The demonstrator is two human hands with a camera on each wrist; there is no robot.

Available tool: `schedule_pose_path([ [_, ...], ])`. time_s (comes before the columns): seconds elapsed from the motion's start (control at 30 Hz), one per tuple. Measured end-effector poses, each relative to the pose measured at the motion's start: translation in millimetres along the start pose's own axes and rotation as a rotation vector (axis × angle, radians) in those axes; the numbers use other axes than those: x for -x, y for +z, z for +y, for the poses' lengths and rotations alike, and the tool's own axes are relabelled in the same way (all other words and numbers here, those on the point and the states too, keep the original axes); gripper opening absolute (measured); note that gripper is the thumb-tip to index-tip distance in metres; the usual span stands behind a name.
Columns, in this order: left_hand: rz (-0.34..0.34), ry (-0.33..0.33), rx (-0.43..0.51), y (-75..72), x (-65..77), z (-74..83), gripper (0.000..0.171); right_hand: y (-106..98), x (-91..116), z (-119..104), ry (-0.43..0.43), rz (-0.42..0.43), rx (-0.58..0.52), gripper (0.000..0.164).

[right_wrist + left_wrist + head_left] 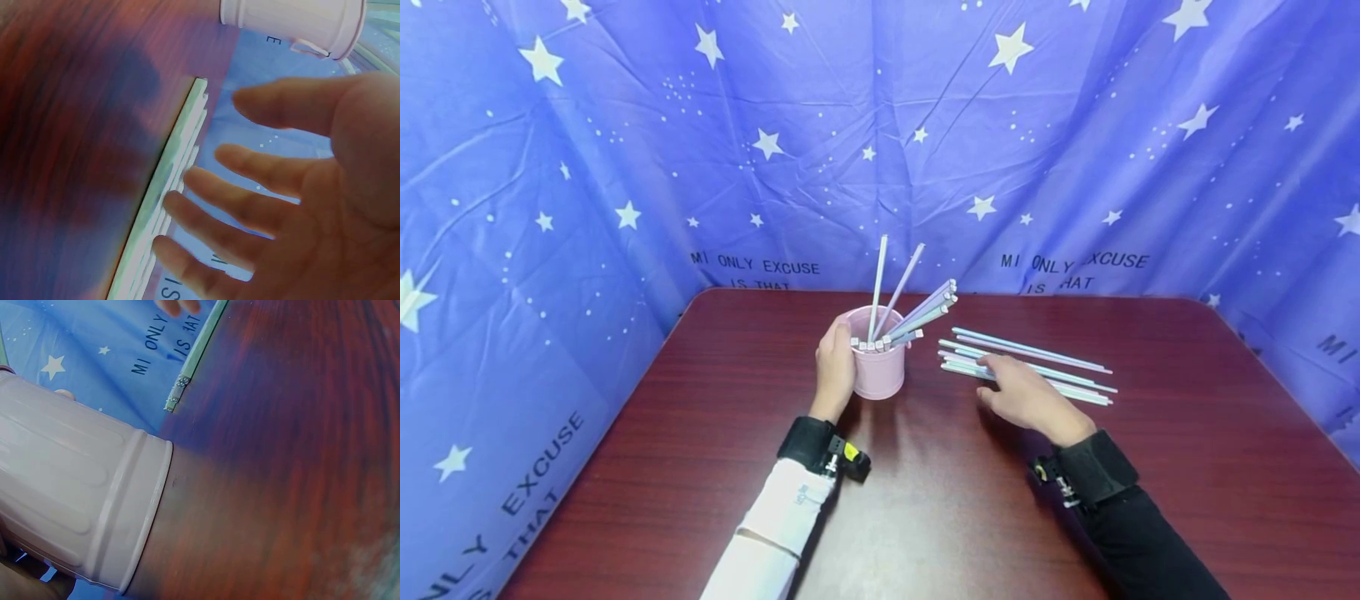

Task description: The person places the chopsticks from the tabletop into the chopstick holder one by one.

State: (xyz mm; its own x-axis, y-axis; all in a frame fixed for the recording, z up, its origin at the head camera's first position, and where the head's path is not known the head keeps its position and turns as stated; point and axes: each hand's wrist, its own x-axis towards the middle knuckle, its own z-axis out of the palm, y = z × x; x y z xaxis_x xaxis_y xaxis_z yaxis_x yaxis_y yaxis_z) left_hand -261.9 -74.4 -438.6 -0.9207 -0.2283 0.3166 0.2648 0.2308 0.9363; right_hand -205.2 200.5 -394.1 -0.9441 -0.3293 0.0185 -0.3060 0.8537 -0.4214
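A pink bucket [880, 375] with ribbed sides stands upright on the table. My left hand [835, 371] grips it from the left, thumb up near the rim. Several slim pastel sticks [928, 307] with whitish ends lean out of it, most of them toward the right. To the right of the bucket, more pastel sticks [1037, 351] lie side by side on the wood. Over their near side hovers my right hand [1026, 396], palm down. In the right wrist view its fingers [244, 203] are spread and relaxed, close to the sticks [156, 187], holding nothing.
The dark red wooden table [700, 500] reaches back to a blue curtain [850, 100] printed with stars and lettering. Curtain also runs along the left and right sides. A black camera strap [1093, 467] wraps the right wrist, another [805, 442] the left.
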Motion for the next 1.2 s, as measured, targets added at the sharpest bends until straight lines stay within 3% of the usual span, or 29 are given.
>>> schedule_pose_path([
  [0.23,-0.004,0.017,-0.007,0.6,-0.6,0.0,0.046,2,0,2,-0.007,-0.019,0.018,0.045],
  [0.5,0.004,0.011,-0.014,0.3,-0.1,0.5,0.045,4,0,3,-0.007,-0.122,-0.003,0.009],
  [0.77,0.000,0.025,0.006,0.4,-0.2,-3.3,0.047,6,-1,5,-0.002,-0.162,0.009,0.011],
  [0.97,0.009,0.083,0.041,3.4,-8.5,-26.8,0.048,-2,-1,6,-0.063,-0.035,-0.033,0.009],
  [1.13,0.003,0.061,0.022,2.7,-8.4,-21.7,0.047,-19,2,-2,-0.100,0.153,-0.037,0.002],
  [1.2,-0.001,0.030,0.008,1.1,-4.8,-9.6,0.048,-27,5,-7,-0.084,0.224,-0.052,0.006],
])
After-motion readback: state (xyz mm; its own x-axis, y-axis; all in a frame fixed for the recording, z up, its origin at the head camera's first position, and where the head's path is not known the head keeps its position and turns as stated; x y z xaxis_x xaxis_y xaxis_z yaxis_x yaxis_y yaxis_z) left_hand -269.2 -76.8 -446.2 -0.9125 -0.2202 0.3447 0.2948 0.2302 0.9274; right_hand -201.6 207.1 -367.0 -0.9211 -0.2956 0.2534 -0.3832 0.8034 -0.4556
